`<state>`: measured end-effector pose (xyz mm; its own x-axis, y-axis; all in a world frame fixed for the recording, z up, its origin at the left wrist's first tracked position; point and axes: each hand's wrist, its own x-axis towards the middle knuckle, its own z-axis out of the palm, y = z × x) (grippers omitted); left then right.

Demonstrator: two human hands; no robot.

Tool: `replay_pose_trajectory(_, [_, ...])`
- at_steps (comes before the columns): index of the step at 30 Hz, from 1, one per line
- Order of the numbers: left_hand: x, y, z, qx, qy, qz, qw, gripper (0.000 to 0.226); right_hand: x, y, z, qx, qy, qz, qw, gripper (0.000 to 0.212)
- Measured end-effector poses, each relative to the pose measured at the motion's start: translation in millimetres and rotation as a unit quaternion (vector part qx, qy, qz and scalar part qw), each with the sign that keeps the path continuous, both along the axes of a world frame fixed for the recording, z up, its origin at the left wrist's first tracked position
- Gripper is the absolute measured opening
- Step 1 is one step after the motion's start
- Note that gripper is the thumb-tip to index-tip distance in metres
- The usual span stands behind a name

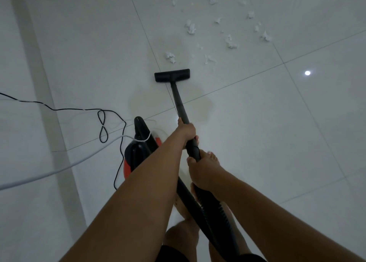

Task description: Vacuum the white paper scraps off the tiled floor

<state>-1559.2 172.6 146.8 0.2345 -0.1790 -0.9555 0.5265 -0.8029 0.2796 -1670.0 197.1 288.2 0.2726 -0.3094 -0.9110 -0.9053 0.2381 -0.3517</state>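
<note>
A black vacuum wand (179,103) runs from my hands down to a flat black floor nozzle (172,75) resting on the white tiled floor (257,123). My left hand (187,130) grips the wand higher up the tube. Just below it, my right hand (200,171) grips the wand where the ribbed black hose (215,208) begins. Several white paper scraps lie beyond the nozzle: one clump (170,57) just ahead of its left end, another (210,59) ahead of its right end, more (230,41) scattered farther off.
The red and black vacuum body (139,142) stands on the floor to the left of my arms. A black power cord (103,126) loops across the tiles at left, with a white cable (49,174) beside it. My bare feet (213,157) are under the hose.
</note>
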Motion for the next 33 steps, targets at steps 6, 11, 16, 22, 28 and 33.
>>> replay_pose_trajectory(6, [15.7,-27.3,-5.5,-0.002,-0.009,-0.017,1.000,0.064,13.5,-23.7,-13.8,0.012,-0.014,-0.019,1.000,0.042])
replay_pose_trajectory(11, [29.2,-53.1,-10.9,-0.006,-0.009,-0.009,1.000,0.065,29.4,-51.2,-27.8,0.042,0.037,-0.031,0.998,0.045])
replay_pose_trajectory(16, [41.4,-80.3,-18.2,-0.003,-0.013,0.007,1.000,0.064,39.3,-77.2,-42.7,0.047,0.010,-0.036,0.998,0.046])
replay_pose_trajectory(22, [61.3,-114.4,-23.6,-0.003,-0.019,0.021,1.000,0.064,52.7,-111.3,-55.2,0.085,-0.003,-0.101,0.991,0.044])
replay_pose_trajectory(28, [84.1,-148.9,-31.4,-0.002,-0.029,0.033,0.999,0.064,72.6,-147.3,-64.7,0.084,-0.015,-0.087,0.993,0.045])
replay_pose_trajectory(33, [98.2,-170.1,-36.8,-0.002,-0.033,0.037,0.999,0.066,85.9,-170.7,-70.8,0.080,-0.012,-0.070,0.994,0.045])
